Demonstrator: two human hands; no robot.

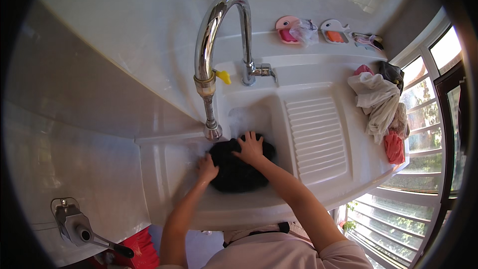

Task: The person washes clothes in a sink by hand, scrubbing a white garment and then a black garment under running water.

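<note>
Head view: the black cloth [238, 173] sits in the sink basin [282, 122], under the hands and just below the spout end of the chrome faucet [201, 55]. It's a dark lump; folds barely readable, and it hides the basin floor beneath it. Basin behind it is hazy, contents hard to make out.

Right hand [250, 149]: fingers spread wide, palm down on top of the cloth, pressing or resting, can't tell which. Left hand [206, 168]: at the cloth's left edge, blurred, fingertips partly lost; can't tell if it's pinching fabric or only touching.

Right arm angles up and left from a short pale-pink sleeve [346, 255]. Left forearm rises steeply, leaning right; its upper end is cut off at the lower edge.
</note>
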